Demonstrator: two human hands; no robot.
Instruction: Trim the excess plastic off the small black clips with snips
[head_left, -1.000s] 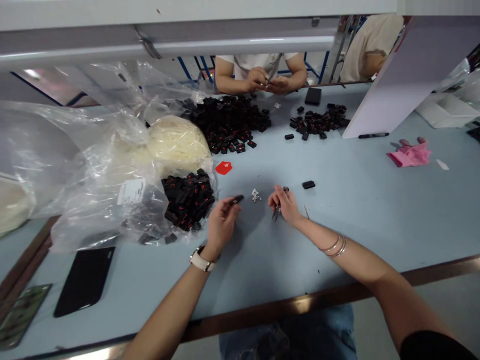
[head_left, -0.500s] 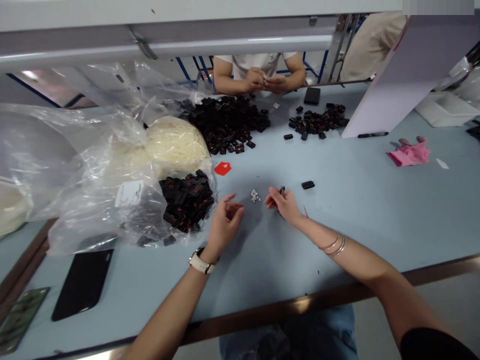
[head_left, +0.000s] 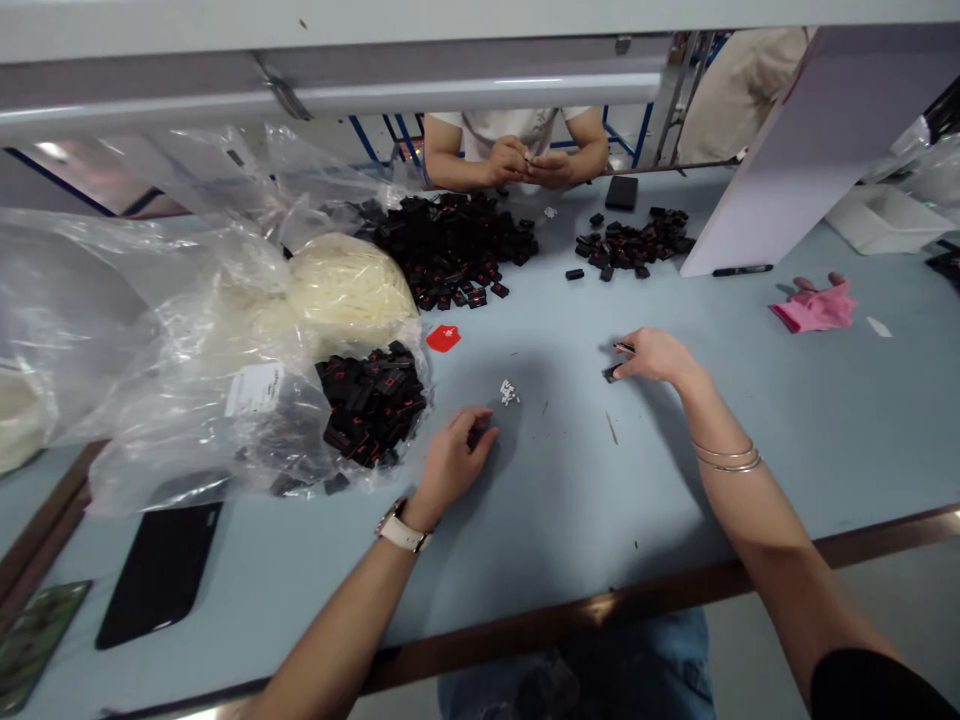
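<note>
My left hand is over the blue table, fingers loosely curled and the thumb apart, with nothing visible in it. Just above its fingertips lies a small pile of tiny white pieces. Farther right, my right hand has its fingers closed on a small black part. A black plastic block sits right under those fingertips; whether it is lifted, I cannot tell. To the left of my left hand, black blocks with red marks spill from a clear plastic bag.
Black blocks form a big heap and a smaller one farther back. A co-worker's hands are opposite. A red tag, pink glove, pen, white partition and black phone-like slab are around.
My right hand has moved right, away from the white pieces, to the lone black block. My left hand has dropped slightly toward me, its fingers a little more curled.
</note>
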